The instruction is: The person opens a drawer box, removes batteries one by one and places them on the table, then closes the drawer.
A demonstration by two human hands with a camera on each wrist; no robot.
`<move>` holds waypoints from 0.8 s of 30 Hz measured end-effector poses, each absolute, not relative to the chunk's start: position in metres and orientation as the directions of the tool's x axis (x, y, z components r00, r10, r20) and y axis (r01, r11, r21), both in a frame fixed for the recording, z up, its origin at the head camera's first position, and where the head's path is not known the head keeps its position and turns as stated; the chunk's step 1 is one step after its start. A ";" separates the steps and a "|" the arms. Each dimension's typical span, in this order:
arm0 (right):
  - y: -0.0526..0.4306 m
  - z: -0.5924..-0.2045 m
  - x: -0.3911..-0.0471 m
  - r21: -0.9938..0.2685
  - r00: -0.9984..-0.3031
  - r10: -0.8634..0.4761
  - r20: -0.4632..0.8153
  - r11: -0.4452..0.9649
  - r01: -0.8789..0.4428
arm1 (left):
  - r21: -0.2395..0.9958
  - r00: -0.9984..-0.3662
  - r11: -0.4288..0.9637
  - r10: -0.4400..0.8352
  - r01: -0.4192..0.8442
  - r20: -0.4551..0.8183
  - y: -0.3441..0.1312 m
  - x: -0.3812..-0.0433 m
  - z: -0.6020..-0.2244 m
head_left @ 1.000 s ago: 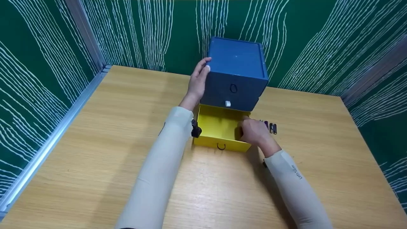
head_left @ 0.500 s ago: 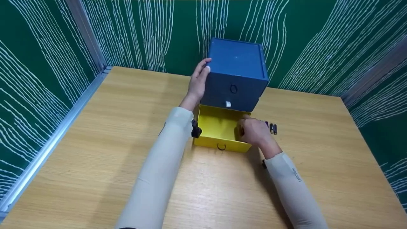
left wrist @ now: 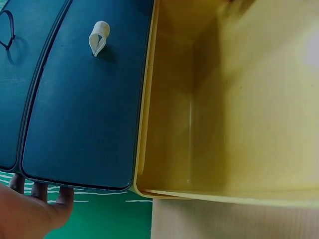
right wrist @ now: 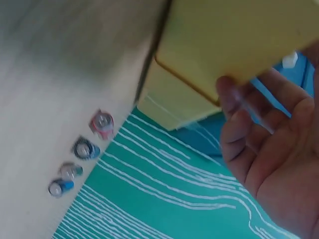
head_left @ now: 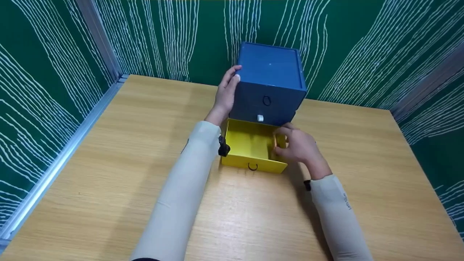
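Note:
My left hand (head_left: 224, 97) rests against the left side of a dark blue drawer cabinet (head_left: 268, 67), its thumb at the front edge. In the left wrist view, its fingers (left wrist: 52, 196) touch the cabinet side. The yellow bottom drawer (head_left: 253, 166) stands pulled out. My right hand (head_left: 301, 145) reaches over the drawer's right wall, thumb and fingers bent apart. An orange-tinted strip between them is too small to identify. In the right wrist view, bent fingers (right wrist: 239, 132) lie by the drawer wall; whether they grip anything is hidden.
Several small cylinders like batteries (right wrist: 84, 148) lie on the wooden table (head_left: 145, 174) right of the drawer, mostly behind my right hand in the head view. The closed drawer above has a white pull tab (head_left: 260, 118). Green white-lined panels (head_left: 210, 40) enclose the table.
My right hand has shifted slightly right, its thumb and fingers now showing spread over the drawer's right wall. It now covers the batteries. My left hand, the cabinet and drawer stay put.

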State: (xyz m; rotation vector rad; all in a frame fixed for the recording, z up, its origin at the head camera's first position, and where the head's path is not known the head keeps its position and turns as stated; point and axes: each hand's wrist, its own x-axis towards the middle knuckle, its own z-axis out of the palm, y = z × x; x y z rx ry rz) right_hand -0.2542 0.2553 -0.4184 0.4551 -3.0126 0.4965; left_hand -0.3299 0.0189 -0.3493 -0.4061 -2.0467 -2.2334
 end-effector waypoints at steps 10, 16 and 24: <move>0.278 -0.399 -0.251 -0.373 -0.959 -0.244 0.142 0.885 -0.280 | 0.973 -0.970 -0.110 0.117 0.203 0.215 0.019 -0.340 -0.359; 0.293 -0.396 -0.254 -0.383 -0.964 -0.219 0.152 0.886 -0.262 | 0.975 -0.970 -0.086 0.114 0.204 0.213 0.018 -0.329 -0.350; 0.315 -0.405 -0.268 -0.378 -0.977 -0.175 0.124 0.902 -0.209 | 0.969 -0.964 -0.099 0.119 0.228 0.239 0.019 -0.330 -0.350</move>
